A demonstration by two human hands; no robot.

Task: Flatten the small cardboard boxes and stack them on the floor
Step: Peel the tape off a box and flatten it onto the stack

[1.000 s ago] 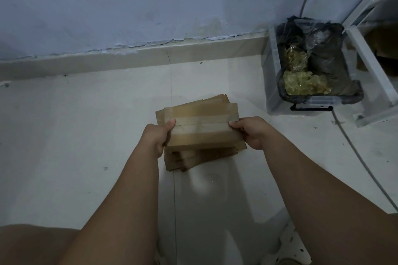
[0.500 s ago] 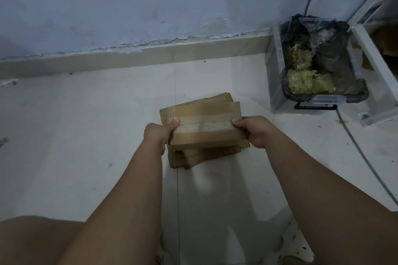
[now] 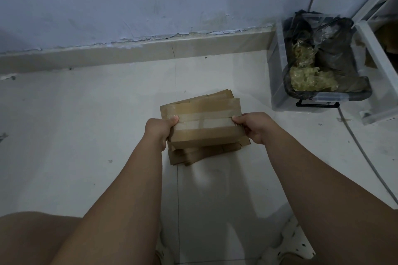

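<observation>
Taped box (image 3: 204, 123) held over the stack (image 3: 200, 154).
Left hand (image 3: 158, 130) and right hand (image 3: 253, 127) pinch its opposite ends above flattened boxes on the floor (image 3: 86, 135).

One head-worn view: wide-angle, facing forward and steeply down, close above the cardboard stack (image 3: 200, 154); wall (image 3: 150, 6) rises beyond the stack.

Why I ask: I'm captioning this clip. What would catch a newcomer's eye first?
At centre, the left hand and right hand grip a taped cardboard box by its ends, over a stack of flattened boxes on the tiled floor. At right by the wall, a clear storage bin lined with a black bag holds crumpled yellowish plastic.
</observation>
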